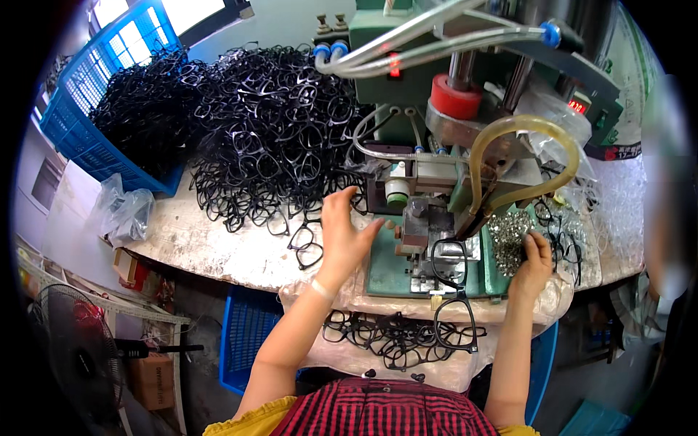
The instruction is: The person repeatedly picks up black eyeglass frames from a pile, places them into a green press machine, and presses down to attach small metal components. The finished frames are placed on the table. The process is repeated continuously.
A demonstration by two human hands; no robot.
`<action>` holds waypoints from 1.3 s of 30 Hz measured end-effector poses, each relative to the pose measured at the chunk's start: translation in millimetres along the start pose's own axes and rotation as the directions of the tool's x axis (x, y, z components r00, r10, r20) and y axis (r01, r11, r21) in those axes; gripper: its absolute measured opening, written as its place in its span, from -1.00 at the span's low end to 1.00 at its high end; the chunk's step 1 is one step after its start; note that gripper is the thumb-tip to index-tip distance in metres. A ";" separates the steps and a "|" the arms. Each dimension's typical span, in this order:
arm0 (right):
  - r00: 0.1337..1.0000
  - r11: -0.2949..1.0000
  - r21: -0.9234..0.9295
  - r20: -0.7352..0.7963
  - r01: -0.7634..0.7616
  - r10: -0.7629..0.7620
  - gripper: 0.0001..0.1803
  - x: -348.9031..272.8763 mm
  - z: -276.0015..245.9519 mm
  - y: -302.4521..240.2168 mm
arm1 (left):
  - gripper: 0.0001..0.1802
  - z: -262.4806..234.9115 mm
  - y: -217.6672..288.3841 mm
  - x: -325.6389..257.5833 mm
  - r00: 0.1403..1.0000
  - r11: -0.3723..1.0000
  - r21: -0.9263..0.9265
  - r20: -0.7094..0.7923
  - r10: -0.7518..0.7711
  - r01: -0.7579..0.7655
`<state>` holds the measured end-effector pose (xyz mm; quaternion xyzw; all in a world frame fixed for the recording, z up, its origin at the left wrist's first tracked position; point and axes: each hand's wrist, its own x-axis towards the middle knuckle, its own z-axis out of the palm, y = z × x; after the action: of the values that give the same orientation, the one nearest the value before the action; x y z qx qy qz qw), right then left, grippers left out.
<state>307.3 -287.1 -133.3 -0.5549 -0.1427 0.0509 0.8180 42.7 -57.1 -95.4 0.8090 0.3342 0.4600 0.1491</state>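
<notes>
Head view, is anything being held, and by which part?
The left hand holds nothing. The right hand is at the small metal pieces; whether it pinches one is unclear.

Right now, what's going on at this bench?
A person is working at a green machine. The right hand is at a heap of small metal parts; whether it pinches one isn't clear. The left hand is open, nothing visible in it, near the metal fixture. One black glasses frame is at the fixture, its lower rim past the front edge. More black frames are heaped on the bench to the left.
</notes>
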 end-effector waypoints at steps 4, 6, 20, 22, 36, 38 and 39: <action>0.993 0.998 -0.061 0.122 0.004 0.003 -0.80 -4.0 44.5 -6.1 | -0.38 29.5 -44.9 43.3 0.858 0.929 0.013 0.380 -0.347 0.370; 0.986 0.991 -0.129 0.164 0.039 -0.017 -0.81 -6.9 44.9 -15.2 | -0.45 18.8 -53.3 62.3 0.786 0.864 -0.127 0.495 -0.370 0.487; 0.982 0.876 -0.452 0.152 0.169 -0.111 -0.88 -62.1 -18.2 -49.7 | -0.80 -63.9 -69.4 -37.2 0.873 0.942 0.295 0.488 -0.007 -0.158; 0.941 0.854 -0.441 0.304 0.278 -0.149 -0.87 -65.2 9.2 -70.9 | -0.85 -65.8 -60.6 -31.9 0.904 0.951 0.299 0.424 -0.063 -0.074; 0.894 1.000 -0.005 0.448 -0.020 0.020 -0.51 -61.6 107.9 -78.4 | -0.59 -63.0 24.4 -8.6 0.836 0.267 -0.813 0.414 -0.360 0.518; 0.888 0.997 0.042 0.458 -0.059 0.033 -0.49 -62.2 107.4 -79.8 | -0.59 -81.5 92.3 23.3 0.948 0.268 -0.918 0.241 -0.206 0.292; 0.879 0.994 0.070 0.476 -0.081 0.037 -0.48 -66.8 110.9 -84.5 | -0.61 -93.2 121.6 31.3 0.970 0.287 -0.931 0.189 -0.152 0.226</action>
<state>205.0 -236.2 -29.1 -0.4931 -0.3190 0.2161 0.7800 24.1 -131.1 41.1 0.5361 0.0893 0.5213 0.6580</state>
